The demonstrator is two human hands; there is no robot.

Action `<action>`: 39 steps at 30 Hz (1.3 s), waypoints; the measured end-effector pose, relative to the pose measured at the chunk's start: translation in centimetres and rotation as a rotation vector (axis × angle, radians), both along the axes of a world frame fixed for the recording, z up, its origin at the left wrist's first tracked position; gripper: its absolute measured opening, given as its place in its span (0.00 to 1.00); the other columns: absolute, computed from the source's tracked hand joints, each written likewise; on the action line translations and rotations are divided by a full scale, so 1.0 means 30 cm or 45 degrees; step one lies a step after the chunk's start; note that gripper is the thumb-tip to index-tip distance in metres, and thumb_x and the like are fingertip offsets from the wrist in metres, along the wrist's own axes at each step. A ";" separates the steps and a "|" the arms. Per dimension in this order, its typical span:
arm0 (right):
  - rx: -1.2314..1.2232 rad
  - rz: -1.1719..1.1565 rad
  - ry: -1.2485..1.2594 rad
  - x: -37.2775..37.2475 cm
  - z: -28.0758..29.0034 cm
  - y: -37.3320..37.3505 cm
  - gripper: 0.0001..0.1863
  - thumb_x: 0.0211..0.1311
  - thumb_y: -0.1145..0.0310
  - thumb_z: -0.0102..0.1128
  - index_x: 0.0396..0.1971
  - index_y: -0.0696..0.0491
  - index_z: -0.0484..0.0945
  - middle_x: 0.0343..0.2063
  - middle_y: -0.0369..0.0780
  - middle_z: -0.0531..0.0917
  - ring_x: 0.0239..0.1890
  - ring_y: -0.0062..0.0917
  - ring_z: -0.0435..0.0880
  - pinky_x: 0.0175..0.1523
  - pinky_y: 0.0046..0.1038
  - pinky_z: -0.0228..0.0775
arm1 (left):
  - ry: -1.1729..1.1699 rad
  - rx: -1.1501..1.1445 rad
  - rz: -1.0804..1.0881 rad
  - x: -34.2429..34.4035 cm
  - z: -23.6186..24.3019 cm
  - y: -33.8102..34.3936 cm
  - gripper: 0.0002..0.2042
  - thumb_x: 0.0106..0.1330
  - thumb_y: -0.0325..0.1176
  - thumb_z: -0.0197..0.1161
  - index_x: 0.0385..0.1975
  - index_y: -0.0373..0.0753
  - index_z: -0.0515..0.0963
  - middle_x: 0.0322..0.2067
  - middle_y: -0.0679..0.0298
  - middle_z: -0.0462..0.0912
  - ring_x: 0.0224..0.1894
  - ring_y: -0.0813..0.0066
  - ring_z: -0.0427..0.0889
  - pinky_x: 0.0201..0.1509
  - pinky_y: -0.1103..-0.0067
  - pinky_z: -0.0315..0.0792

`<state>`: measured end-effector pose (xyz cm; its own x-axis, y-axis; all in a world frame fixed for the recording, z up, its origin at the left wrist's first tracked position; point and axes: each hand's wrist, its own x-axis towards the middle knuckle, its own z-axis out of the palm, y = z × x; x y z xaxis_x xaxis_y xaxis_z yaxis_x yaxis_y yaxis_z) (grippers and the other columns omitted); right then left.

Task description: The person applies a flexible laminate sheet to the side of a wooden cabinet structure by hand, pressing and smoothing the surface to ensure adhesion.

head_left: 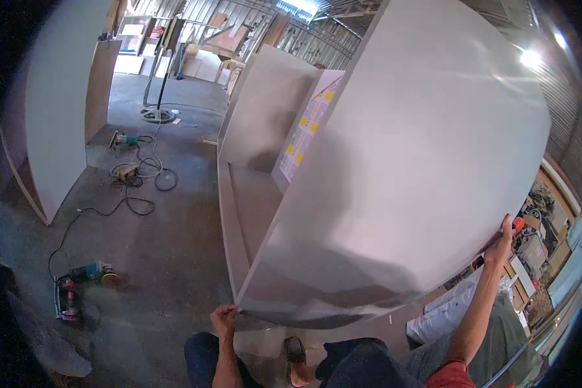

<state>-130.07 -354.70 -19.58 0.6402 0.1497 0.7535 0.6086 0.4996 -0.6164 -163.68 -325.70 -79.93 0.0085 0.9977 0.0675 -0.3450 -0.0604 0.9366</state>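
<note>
A large pale grey cabinet carcass (427, 129) fills the middle and right of the head view, its broad side panel facing me. Its open inside (265, 107) shows at the left, with a sheet printed in yellow and white (310, 123) along one inner face. At the near lower left corner of the carcass, my left hand (225, 319) is closed, fingers pinched on the panel's edge. My right hand (498, 246) grips the right edge of the same panel, thumb side up, some fingers hidden behind it.
On the grey floor at left lie a teal power sander (97, 273), a jigsaw-like tool (128, 139) and looped cables (139, 194). Another grey panel unit (58, 116) stands far left. Wrapped white bags (443, 310) and cluttered tools (537, 239) sit at right. A round-based stand (158, 115) is farther back.
</note>
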 end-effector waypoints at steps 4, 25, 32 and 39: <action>-0.100 0.047 0.072 0.033 0.028 0.019 0.28 0.58 0.53 0.61 0.53 0.55 0.69 0.50 0.39 0.75 0.52 0.30 0.73 0.58 0.34 0.62 | -0.060 0.037 -0.007 0.014 -0.032 0.011 0.06 0.45 0.21 0.70 0.24 0.34 0.83 0.22 0.62 0.82 0.26 0.76 0.79 0.34 0.79 0.71; -0.157 -0.054 0.179 0.089 0.028 0.084 0.26 0.57 0.52 0.62 0.49 0.54 0.72 0.45 0.37 0.77 0.48 0.27 0.75 0.53 0.33 0.65 | 0.090 0.031 -0.180 -0.031 0.105 -0.011 0.07 0.51 0.21 0.66 0.30 0.33 0.79 0.29 0.62 0.81 0.33 0.73 0.80 0.38 0.77 0.73; -0.199 -0.005 0.214 0.147 0.030 0.071 0.26 0.57 0.52 0.63 0.48 0.54 0.72 0.44 0.37 0.78 0.46 0.27 0.76 0.53 0.34 0.65 | 0.031 0.136 -0.360 -0.017 0.185 0.074 0.08 0.53 0.24 0.67 0.33 0.34 0.79 0.31 0.63 0.80 0.35 0.74 0.79 0.41 0.78 0.72; -0.266 0.112 0.259 0.242 0.034 0.077 0.26 0.60 0.53 0.60 0.53 0.53 0.71 0.48 0.36 0.77 0.49 0.27 0.76 0.55 0.32 0.66 | 0.246 0.295 -0.266 -0.007 0.525 0.102 0.09 0.53 0.26 0.69 0.32 0.33 0.78 0.31 0.63 0.80 0.35 0.75 0.78 0.41 0.77 0.72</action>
<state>-122.80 -352.38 -18.55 0.7523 0.3498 0.5582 0.4222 0.3943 -0.8162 -163.89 -322.65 -64.17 0.2451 0.9315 0.2688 -0.1907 -0.2256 0.9554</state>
